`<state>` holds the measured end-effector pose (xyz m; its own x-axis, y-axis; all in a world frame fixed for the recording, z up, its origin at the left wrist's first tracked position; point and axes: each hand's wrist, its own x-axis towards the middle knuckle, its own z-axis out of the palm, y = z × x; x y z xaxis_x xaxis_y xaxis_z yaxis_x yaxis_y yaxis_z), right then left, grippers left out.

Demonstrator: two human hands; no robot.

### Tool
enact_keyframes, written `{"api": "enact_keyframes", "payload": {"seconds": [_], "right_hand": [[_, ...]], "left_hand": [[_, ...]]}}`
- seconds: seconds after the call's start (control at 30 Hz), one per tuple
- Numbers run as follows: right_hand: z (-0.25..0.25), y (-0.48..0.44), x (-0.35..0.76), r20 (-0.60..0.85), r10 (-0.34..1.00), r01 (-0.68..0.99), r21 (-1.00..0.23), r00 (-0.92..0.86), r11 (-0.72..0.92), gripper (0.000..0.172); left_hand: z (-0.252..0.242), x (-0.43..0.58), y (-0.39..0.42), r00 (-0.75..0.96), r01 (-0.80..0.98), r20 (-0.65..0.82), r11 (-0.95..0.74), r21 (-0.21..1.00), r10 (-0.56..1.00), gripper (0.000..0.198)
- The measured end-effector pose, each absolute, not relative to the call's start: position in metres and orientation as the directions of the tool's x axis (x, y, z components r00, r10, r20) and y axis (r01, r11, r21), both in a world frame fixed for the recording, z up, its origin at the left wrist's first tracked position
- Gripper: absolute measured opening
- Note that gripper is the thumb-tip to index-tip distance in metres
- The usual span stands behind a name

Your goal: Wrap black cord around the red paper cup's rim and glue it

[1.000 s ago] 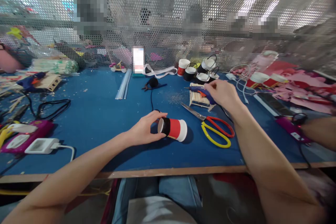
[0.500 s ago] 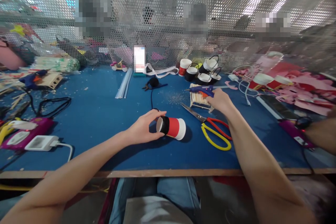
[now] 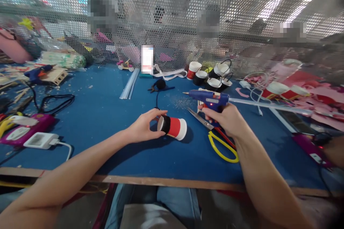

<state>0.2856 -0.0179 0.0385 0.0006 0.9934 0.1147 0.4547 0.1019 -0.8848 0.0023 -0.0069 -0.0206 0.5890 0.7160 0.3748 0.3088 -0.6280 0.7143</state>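
My left hand (image 3: 143, 126) is closed around the rim end of a paper cup (image 3: 175, 128) lying on its side on the blue table. The cup has a red band and a black wrap of cord. From that wrap a black cord leads back toward a small black ball of cord (image 3: 161, 84). In my right hand (image 3: 224, 116) is a blue glue gun (image 3: 208, 97), lifted above the table with its nozzle to the left and a long clear glue stick out of its back. Scissors (image 3: 223, 146) with yellow and red handles lie beneath that hand, partly covered.
Several cups with black cord handles (image 3: 214, 83) stand at the back right. Clear glue sticks (image 3: 130, 84) and a lit phone (image 3: 147, 59) are at the back. Purple power strips (image 3: 43, 123) lie at both sides. Another person's hand (image 3: 337, 150) is at the right edge.
My right hand has picked the glue gun up from its wooden stick stand and raised it toward me. The cup in my left hand stays nearly where it was.
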Motion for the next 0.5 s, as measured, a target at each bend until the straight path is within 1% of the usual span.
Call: {"api": "enact_keyframes", "payload": {"seconds": [0.1,0.2,0.27,0.33,0.47,0.5], "right_hand": [[0.032,-0.029,0.276,0.093,0.992,0.453,-0.884,-0.081,0.120,0.027],[0.028,-0.038,0.273,0.060,0.995,0.545,-0.834,-0.074,0.091,0.024],[0.026,-0.042,0.273,0.084,0.994,0.621,-0.776,-0.074,0.112,0.029],[0.023,-0.045,0.274,0.139,0.985,0.674,-0.719,-0.103,0.172,0.034],[0.016,-0.050,0.273,0.255,0.949,0.718,-0.624,-0.185,0.307,0.020],[0.015,-0.051,0.272,0.272,0.942,0.721,-0.610,-0.198,0.328,0.019]], "left_hand": [[-0.021,0.001,-0.007,0.590,0.297,0.373,-0.622,0.725,0.716,0.061],[-0.020,-0.001,-0.005,0.579,0.296,0.376,-0.616,0.730,0.724,0.060],[-0.020,-0.002,-0.004,0.571,0.300,0.377,-0.613,0.731,0.729,0.060],[-0.021,-0.003,-0.002,0.567,0.287,0.381,-0.609,0.740,0.730,0.060],[-0.023,-0.002,-0.001,0.568,0.257,0.383,-0.599,0.759,0.729,0.060],[-0.023,-0.002,-0.001,0.568,0.254,0.382,-0.597,0.761,0.729,0.060]]}}
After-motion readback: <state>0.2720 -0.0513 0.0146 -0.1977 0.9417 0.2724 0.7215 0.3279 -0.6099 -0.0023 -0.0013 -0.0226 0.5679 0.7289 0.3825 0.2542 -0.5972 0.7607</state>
